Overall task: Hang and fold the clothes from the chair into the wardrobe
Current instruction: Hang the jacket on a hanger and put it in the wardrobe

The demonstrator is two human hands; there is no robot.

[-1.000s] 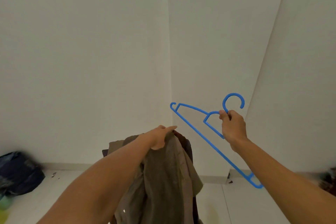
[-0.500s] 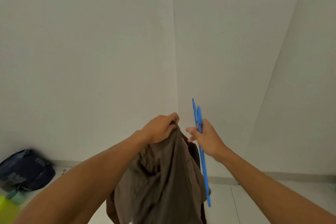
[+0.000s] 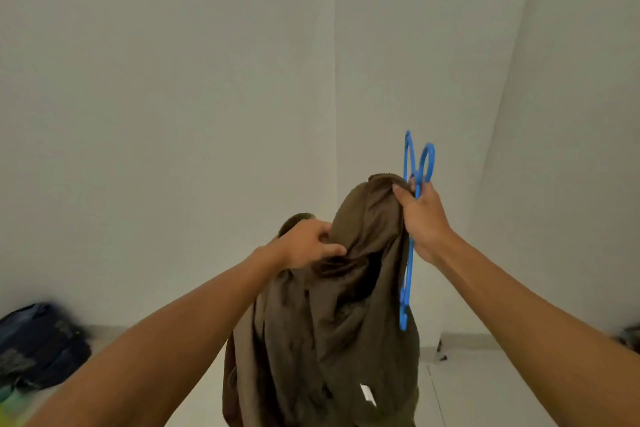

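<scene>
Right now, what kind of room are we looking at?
Probably a plain room in a home: bare white walls meeting in a corner, a pale tiled floor, and a dark backpack left by the wall.

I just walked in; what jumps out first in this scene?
An olive-brown garment held up in the middle, against bare pale walls. The right hand grips its top edge together with a bright blue hanger; the left hand bunches the fabric lower down. A dark backpack lies bottom left.

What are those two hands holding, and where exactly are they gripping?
The right hand holds a blue plastic hanger just below its hook, plus the olive-brown fabric garment at its top edge. The left hand grips bunched fabric lower down.
</scene>
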